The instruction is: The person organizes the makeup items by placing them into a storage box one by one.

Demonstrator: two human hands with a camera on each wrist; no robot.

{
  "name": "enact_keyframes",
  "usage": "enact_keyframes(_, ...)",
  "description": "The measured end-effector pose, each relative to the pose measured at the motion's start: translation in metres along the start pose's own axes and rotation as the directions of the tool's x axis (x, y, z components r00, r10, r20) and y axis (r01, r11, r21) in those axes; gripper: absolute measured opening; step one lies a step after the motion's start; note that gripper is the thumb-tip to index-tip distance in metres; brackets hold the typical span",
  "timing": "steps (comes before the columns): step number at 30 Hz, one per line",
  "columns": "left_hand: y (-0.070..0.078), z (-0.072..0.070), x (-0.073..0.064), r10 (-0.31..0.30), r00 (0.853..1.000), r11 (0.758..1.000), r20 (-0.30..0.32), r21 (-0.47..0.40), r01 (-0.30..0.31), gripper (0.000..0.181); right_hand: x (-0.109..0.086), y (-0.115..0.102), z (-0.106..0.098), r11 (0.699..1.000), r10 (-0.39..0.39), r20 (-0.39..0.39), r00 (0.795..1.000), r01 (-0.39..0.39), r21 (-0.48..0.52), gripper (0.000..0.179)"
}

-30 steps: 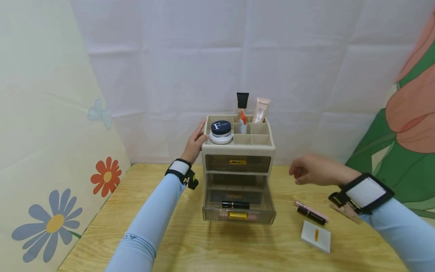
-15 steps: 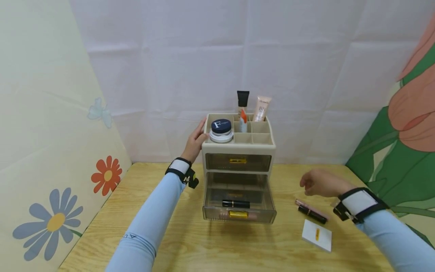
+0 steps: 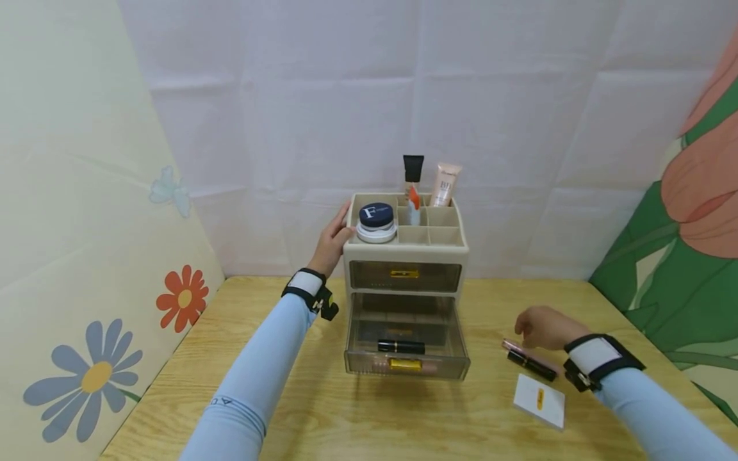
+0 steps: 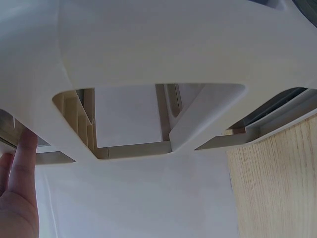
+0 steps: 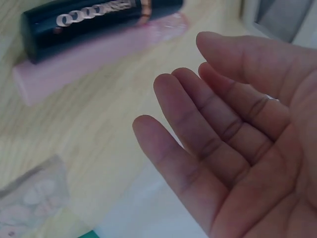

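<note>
My left hand [image 3: 330,245] rests against the upper left side of a beige makeup organizer [image 3: 405,254], its visible fingers [image 4: 24,166] fairly straight along the wall. The organizer's lower drawer [image 3: 406,333] is pulled out, with a black tube [image 3: 401,346] inside. Over the table at right hovers my right hand [image 3: 550,328], fingers loosely bent and holding nothing. Just below it lie a pink tube [image 3: 512,346] and a black tube [image 3: 532,365], side by side; the right wrist view shows the black tube [image 5: 94,22] against the pink tube [image 5: 84,64].
A white square box [image 3: 539,401] lies nearer on the wooden table [image 3: 277,397]. On top of the organizer sit a blue-lidded powder jar [image 3: 376,216], a black-capped tube [image 3: 413,168] and a pink BB tube [image 3: 445,184]. In the right wrist view, a patterned packet [image 5: 37,198] lies at lower left.
My right hand has moved right and down toward the pink and black tubes. The left hand stays on the organizer, and the drawer has not moved.
</note>
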State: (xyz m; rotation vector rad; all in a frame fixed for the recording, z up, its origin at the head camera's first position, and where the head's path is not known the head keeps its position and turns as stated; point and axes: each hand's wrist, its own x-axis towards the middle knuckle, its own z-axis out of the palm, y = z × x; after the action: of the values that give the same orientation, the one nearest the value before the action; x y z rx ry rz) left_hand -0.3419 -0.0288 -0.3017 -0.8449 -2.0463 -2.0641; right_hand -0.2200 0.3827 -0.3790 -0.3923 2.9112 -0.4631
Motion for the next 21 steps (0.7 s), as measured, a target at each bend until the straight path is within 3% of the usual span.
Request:
enact_keyframes(12,0.003,0.000,-0.003,-0.003,1.000,1.000,0.013,-0.011,0.003,0.063,0.011,0.015,0.020,0.991,0.134,0.045,0.990,-0.133,-0.014,0.015)
enact_keyframes(21,0.000,0.001,0.000,0.001,1.000,1.000,0.001,-0.008,-0.001,0.064,0.015,0.022,0.023,0.991,0.133,0.037,0.990,-0.133,-0.022,0.015)
